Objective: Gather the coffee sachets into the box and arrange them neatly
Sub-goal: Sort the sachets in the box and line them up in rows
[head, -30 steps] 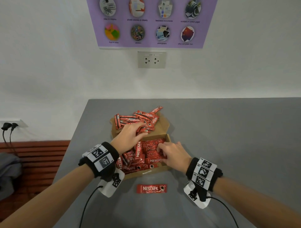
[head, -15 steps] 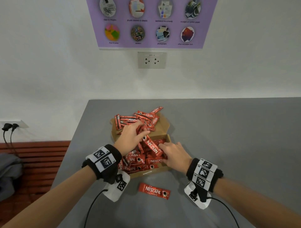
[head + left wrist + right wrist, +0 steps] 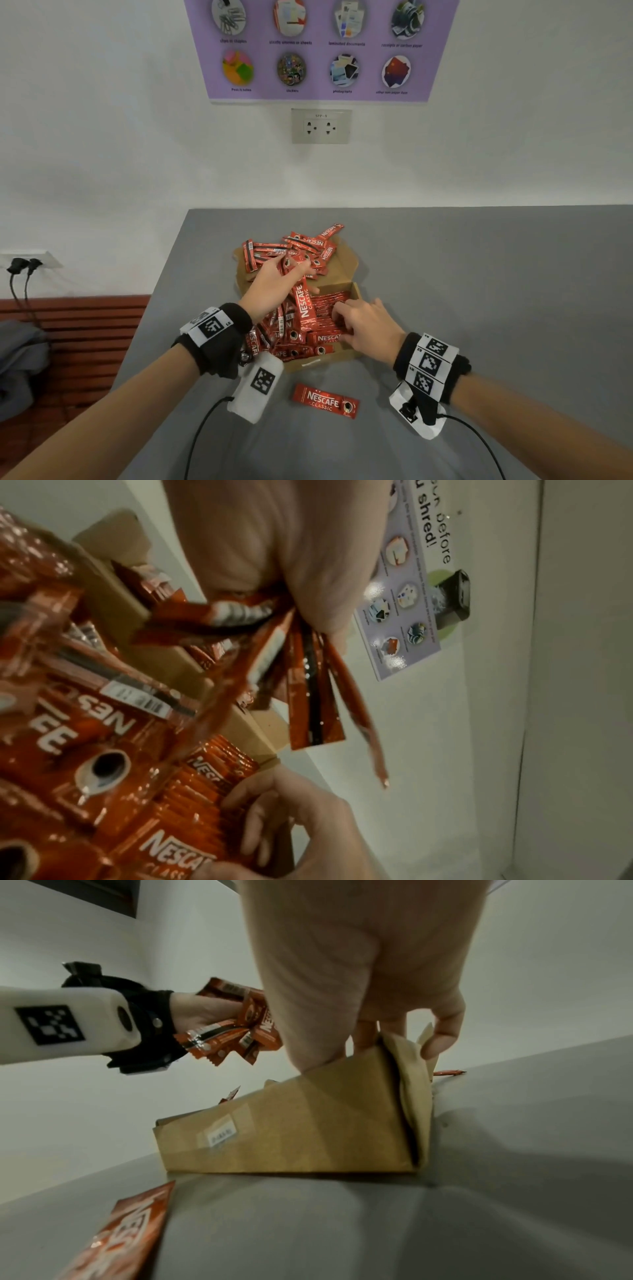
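Note:
An open brown cardboard box (image 3: 356, 292) sits on the grey table, partly filled with red Nescafe sachets (image 3: 327, 310). More sachets (image 3: 297, 244) lie heaped on its flap behind. My left hand (image 3: 276, 285) grips a bunch of sachets (image 3: 310, 674) and holds it above the box. My right hand (image 3: 363, 324) reaches into the box's right side, with fingers (image 3: 254, 808) and thumb curled round the neat upright row. One loose sachet (image 3: 325, 401) lies on the table in front of the box (image 3: 291, 1137).
The grey table (image 3: 479, 291) stretches wide to the right; its left edge drops to a wooden bench (image 3: 78, 329). A white wall with a socket (image 3: 321, 125) and a purple poster (image 3: 322, 48) stands behind. Cables run from both wrist cameras.
My left hand has lifted a bunch of sachets up out of the box's left side and towards the back. The right hand has stayed on the row in the box.

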{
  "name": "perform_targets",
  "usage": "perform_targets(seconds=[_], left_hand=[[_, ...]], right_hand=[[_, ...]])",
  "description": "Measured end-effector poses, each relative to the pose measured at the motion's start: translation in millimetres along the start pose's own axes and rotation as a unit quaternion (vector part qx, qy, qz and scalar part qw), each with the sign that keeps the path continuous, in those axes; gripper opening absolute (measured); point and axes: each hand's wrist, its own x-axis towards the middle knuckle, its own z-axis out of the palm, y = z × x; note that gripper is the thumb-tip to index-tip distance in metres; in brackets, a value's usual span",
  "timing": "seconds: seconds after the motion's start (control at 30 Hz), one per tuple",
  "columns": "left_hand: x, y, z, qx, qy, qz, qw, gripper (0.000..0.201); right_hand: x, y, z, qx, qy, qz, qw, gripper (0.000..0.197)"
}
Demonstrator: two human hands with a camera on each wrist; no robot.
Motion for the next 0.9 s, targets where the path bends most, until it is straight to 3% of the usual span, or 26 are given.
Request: perform_targets(seconds=[0.1, 0.2, 0.33, 0.5, 0.6, 0.63, 0.7, 0.77, 0.9], left_hand=[[-3.3, 6.7, 2.2, 0.005, -0.018, 0.034, 0.999, 0.024], [-6.1, 14.8, 6.6, 0.203, -0.070, 0.088, 0.973, 0.024], [-20.4, 18.6, 27.1, 0.369, -0.209, 0.112, 0.899, 0.019], [-43.5, 0.3, 54.8, 0.446, -0.412, 0.054, 0.793, 0.013], [-54.7, -13.6, 65.5, 0.579, -0.401, 0.108, 0.701, 0.047], [-56.8, -17.6, 67.9, 0.604, -0.391, 0.104, 0.686, 0.055], [-58.9, -22.9, 72.2, 0.615, -0.391, 0.113, 0.676, 0.053], [-60.6, -24.0, 75.1, 0.610, -0.398, 0.138, 0.671, 0.038], [-61.0, -21.0, 74.0, 0.570, -0.404, 0.148, 0.700, 0.017]], right_hand=[[0.3, 0.6, 0.8, 0.000, -0.003, 0.000, 1.000, 0.027], [0.7, 0.3, 0.1, -0.003, 0.002, 0.000, 1.000, 0.028], [0.4, -0.3, 2.1, -0.012, 0.012, 0.001, 1.000, 0.033], [-0.7, 1.9, 3.5, 0.007, 0.013, -0.004, 1.000, 0.021], [-0.4, 0.8, 2.4, 0.005, 0.005, -0.003, 1.000, 0.025], [-0.4, 0.5, 2.2, 0.008, 0.006, -0.003, 1.000, 0.025], [-0.8, 0.6, 1.9, 0.009, 0.007, -0.002, 1.000, 0.024], [-0.9, 0.7, 1.5, 0.006, 0.005, -0.002, 1.000, 0.024], [-0.9, 0.7, 1.3, 0.001, 0.005, -0.003, 1.000, 0.026]])
